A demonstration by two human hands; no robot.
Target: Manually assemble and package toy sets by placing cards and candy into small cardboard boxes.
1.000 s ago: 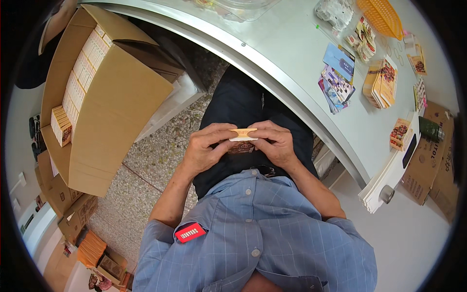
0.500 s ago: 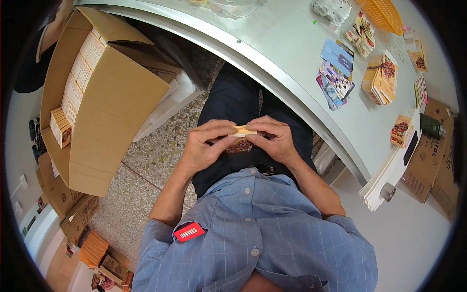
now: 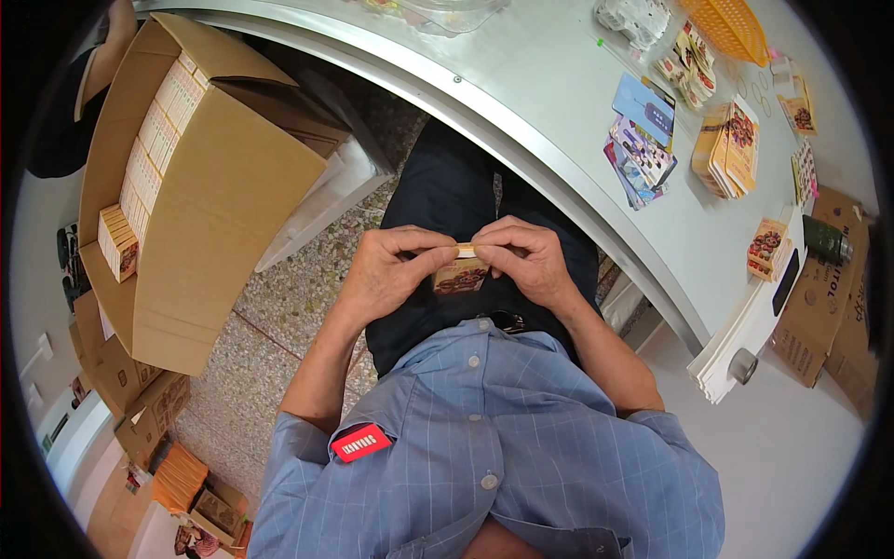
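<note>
Over my lap I hold a small printed packet (image 3: 460, 278) between both hands. Its front carries a yellow and dark red-brown picture, and a pale edge shows at the top. My left hand (image 3: 389, 270) pinches the packet's upper left corner between thumb and fingers. On the other side, my right hand (image 3: 529, 263) pinches the upper right corner. The lower part of the packet hangs free below the fingertips. Whether it is sealed at the top I cannot tell.
At left stands an open cardboard carton (image 3: 219, 214) filled with rows of similar packets (image 3: 154, 140). The white table (image 3: 521, 84) curves ahead, bearing stacked yellow packets (image 3: 726, 149), fanned colourful cards (image 3: 641, 154) and an orange basket (image 3: 731, 28). Another person's arm (image 3: 110, 56) shows beyond the carton.
The packet has tilted so that more of its printed front faces up. My fingers have drawn closer together along its top edge.
</note>
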